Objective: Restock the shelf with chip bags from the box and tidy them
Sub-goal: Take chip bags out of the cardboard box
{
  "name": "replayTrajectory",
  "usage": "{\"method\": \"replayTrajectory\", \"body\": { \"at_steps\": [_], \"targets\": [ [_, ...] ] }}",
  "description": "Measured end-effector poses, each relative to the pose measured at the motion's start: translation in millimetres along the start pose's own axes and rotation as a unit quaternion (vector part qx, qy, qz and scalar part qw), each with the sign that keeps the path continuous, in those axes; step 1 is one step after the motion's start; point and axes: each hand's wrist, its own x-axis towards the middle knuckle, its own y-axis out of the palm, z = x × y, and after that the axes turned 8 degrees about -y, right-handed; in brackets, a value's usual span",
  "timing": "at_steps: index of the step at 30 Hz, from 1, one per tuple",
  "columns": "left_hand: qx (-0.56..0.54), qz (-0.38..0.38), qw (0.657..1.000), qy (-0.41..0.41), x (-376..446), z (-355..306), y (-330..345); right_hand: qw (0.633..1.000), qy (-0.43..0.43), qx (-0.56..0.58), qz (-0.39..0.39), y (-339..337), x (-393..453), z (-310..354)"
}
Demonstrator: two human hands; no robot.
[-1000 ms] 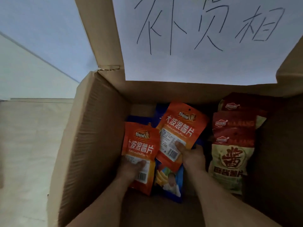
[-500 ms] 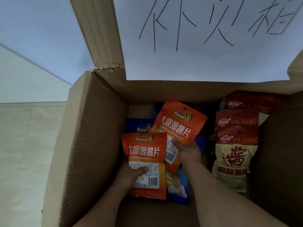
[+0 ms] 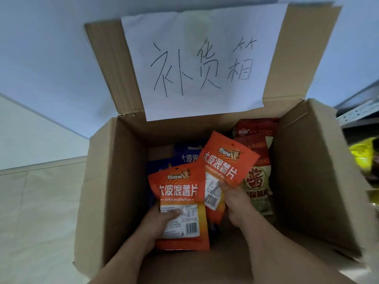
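Open cardboard box (image 3: 114, 181), left hand (image 3: 158, 220) gripping an upright orange chip bag (image 3: 178, 193), right hand (image 3: 235, 203) pinching a tilted orange bag (image 3: 223, 160), blue bags (image 3: 184, 154) behind

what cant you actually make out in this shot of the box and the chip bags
Head view only:
- Blue bags: mostly covered by the two orange bags, so no count.
- Right-hand orange bag: its lower part is behind the left-hand orange bag.
- Red and cream bags: stacked and overlapped, number unclear.
- Yellow thing at the right edge: blurred and cut off.
- Shelf: only a corner shows.
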Motion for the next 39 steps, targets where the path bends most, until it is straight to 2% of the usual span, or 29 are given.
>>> {"method": "replayTrajectory", "body": {
  "at_steps": [8, 16, 23, 27, 33, 39],
  "targets": [
    [0.002, 0.027, 0.998, 0.058, -107, -17, 28, 0.997, -0.054, 0.05, 0.017, -71, -113, 52],
    [0.087, 0.071, 0.982, 0.153, -263, -8, 65, 0.981, -0.176, 0.077, 0.035, -152, -288, 91],
    [0.155, 0.114, 0.954, 0.23, -381, 14, 108, 0.967, -0.204, 0.149, 0.041, -201, -417, 97],
    [0.188, 0.156, 0.935, 0.259, -426, 27, 125, 0.96, -0.221, 0.171, 0.014, -235, -479, 88],
    [0.264, 0.255, 0.882, 0.295, -483, 54, 144, 0.939, -0.267, 0.194, -0.094, -291, -569, 48],
    [0.288, 0.311, 0.856, 0.295, -530, 93, 183, 0.909, -0.315, 0.193, -0.194, -351, -655, 12]
  ]
}}
